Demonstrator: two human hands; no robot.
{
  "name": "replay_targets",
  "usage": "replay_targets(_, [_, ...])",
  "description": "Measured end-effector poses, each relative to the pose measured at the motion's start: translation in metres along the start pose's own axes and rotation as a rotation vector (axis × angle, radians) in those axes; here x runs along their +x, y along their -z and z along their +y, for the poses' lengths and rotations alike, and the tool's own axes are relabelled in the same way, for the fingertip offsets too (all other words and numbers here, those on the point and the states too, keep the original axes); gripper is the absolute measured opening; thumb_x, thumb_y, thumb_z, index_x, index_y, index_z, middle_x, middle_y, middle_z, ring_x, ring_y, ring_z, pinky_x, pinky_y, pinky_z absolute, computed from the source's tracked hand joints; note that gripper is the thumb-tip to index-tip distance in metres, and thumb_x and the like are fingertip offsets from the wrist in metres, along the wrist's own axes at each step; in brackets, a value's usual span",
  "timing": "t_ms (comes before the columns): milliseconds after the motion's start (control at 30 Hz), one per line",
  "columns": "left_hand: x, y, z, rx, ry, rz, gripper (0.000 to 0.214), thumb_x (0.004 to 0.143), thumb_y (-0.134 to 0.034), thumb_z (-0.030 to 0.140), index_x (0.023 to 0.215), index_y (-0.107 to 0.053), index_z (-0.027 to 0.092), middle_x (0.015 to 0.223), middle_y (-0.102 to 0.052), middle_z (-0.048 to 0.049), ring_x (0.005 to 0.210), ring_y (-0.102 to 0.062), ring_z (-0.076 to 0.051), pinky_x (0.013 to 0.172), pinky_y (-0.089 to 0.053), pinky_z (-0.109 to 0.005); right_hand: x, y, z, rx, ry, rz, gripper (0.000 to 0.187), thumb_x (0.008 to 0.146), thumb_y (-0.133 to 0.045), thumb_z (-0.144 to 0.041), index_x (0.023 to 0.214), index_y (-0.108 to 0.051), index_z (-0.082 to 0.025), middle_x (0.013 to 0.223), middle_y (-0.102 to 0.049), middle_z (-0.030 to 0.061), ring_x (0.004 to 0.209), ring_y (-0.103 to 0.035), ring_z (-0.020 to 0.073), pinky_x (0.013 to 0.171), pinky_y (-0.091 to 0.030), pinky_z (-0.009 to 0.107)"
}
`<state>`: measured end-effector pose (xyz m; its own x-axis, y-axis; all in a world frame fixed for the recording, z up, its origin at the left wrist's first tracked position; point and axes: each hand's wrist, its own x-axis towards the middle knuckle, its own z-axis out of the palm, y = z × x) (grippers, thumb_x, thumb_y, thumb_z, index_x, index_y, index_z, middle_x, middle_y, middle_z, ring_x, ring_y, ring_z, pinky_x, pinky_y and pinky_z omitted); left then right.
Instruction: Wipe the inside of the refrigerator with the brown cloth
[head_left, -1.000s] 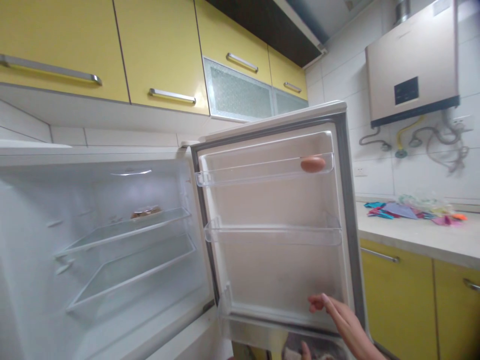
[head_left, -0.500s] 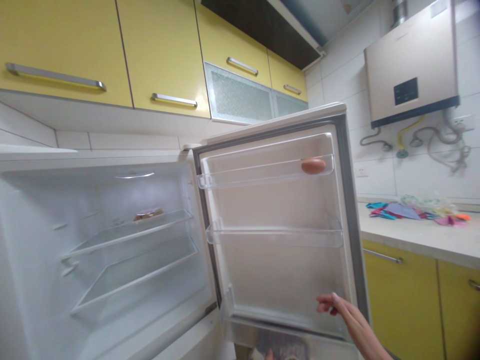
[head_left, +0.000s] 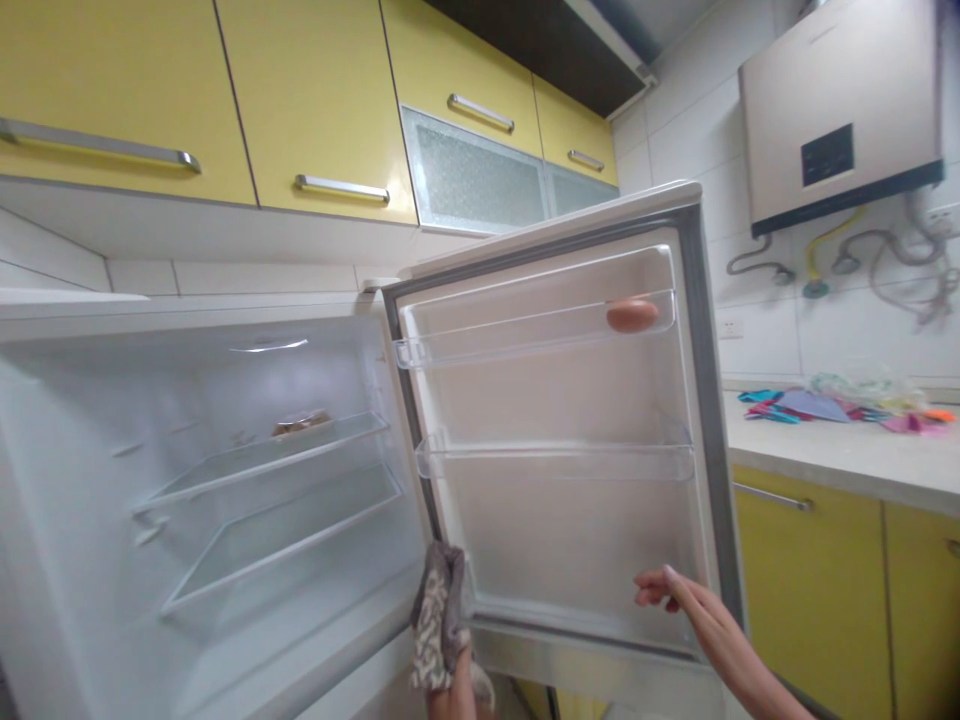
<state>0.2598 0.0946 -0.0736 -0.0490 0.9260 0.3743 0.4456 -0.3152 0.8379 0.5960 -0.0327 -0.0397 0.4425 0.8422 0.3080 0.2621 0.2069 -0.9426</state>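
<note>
The fingers of the left hand [head_left: 459,682] seem to be grasping a grey patterned cloth [head_left: 433,622], though its folds hide most of them; the wrist stands nearly upright from below, and the cloth is bunched at the lower hinge-side corner of the open fridge door [head_left: 555,545]. The right hand [head_left: 661,588] has its fingers loosely bent and released, pointing toward the hinge side before the door's lower free-edge corner, its forearm slanting down to the right. Farther out, an egg [head_left: 631,316] lies near the free-edge end of the top door shelf [head_left: 510,343].
</note>
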Motion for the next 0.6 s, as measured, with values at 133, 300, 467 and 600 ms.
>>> replay_targets(133, [0.010, -0.003, 0.035, 0.326, -0.363, -0.119, 0.048, 0.076, -0.047, 0.021, 0.118, -0.069, 0.029, 0.123, -0.072, -0.0060, 0.126, -0.058, -0.029, 0.122, -0.029, -0.053, 0.004, 0.001, -0.002, 0.007, -0.015, 0.010, 0.065, 0.089, -0.038, -0.071, 0.098, -0.076, -0.020, 0.095, -0.078, 0.0131, 0.095, -0.067, 0.0312, 0.085, -0.051, 0.045])
replay_targets(300, [-0.002, -0.014, 0.086, 0.540, -0.562, -0.488, 0.035, 0.079, -0.054, 0.026, 0.111, -0.069, 0.030, 0.116, -0.072, -0.0045, 0.116, -0.060, -0.026, 0.116, -0.031, -0.049, 0.006, -0.001, -0.005, -0.003, -0.027, 0.013, 0.066, 0.088, -0.039, -0.073, 0.098, -0.076, -0.019, 0.096, -0.078, 0.0134, 0.097, -0.067, 0.0311, 0.085, -0.050, 0.045])
replay_targets(467, [-0.045, -0.083, 0.099, 0.599, -0.829, -0.448, 0.052, 0.074, -0.066, 0.042, 0.122, -0.064, 0.022, 0.115, -0.070, -0.0133, 0.105, -0.061, -0.031, 0.106, -0.038, -0.054, 0.009, 0.005, -0.011, 0.114, -0.103, 0.020, 0.070, 0.086, -0.038, -0.076, 0.100, -0.075, -0.018, 0.097, -0.077, 0.0131, 0.095, -0.068, 0.0288, 0.083, -0.050, 0.042])
replay_targets(600, [-0.091, -0.150, 0.102, 0.533, -1.063, 0.097, 0.032, 0.086, -0.061, 0.039, 0.116, -0.066, 0.029, 0.105, -0.074, -0.0036, 0.098, -0.062, -0.025, 0.099, -0.041, -0.051, 0.015, 0.012, -0.013, 0.240, -0.203, -0.039, 0.076, 0.081, -0.040, -0.082, 0.103, -0.073, -0.017, 0.099, -0.077, 0.0129, 0.096, -0.069, 0.0280, 0.089, -0.051, 0.043])
